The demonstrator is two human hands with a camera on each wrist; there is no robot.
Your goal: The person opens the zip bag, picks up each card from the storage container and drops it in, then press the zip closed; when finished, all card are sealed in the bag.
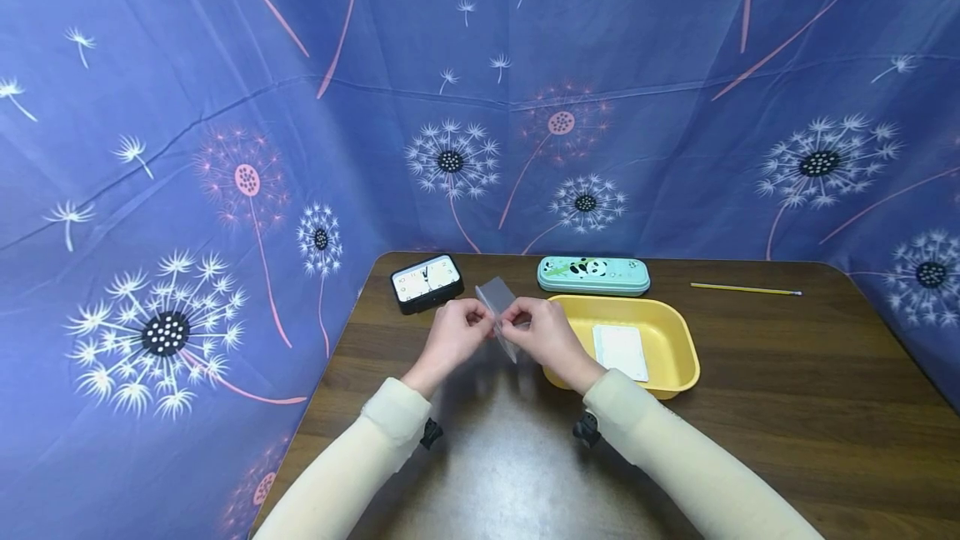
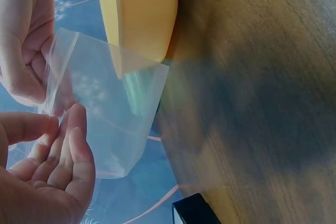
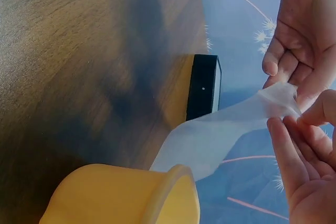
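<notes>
A clear plastic bag [image 2: 113, 103] hangs in the air between both hands, over the back part of the table. My left hand [image 1: 459, 327] pinches its upper edge between thumb and fingers. From the other side, my right hand [image 1: 547, 332] pinches the same edge, close beside the left fingertips. In the right wrist view the bag [image 3: 205, 142] looks limp and partly folded near the fingers; I cannot tell whether its mouth is parted. A yellow tray [image 1: 681, 357] stands under and beside the right forearm, with a white card-like item [image 1: 621, 352] lying in it.
A black-framed clock [image 1: 426, 282] stands behind the left hand. Behind the tray lies a mint pencil case [image 1: 594, 276] with a panda print. A yellow pencil [image 1: 746, 289] lies farther right on the wooden table [image 1: 810, 407]. A blue dandelion-print cloth [image 1: 660, 90] hangs behind.
</notes>
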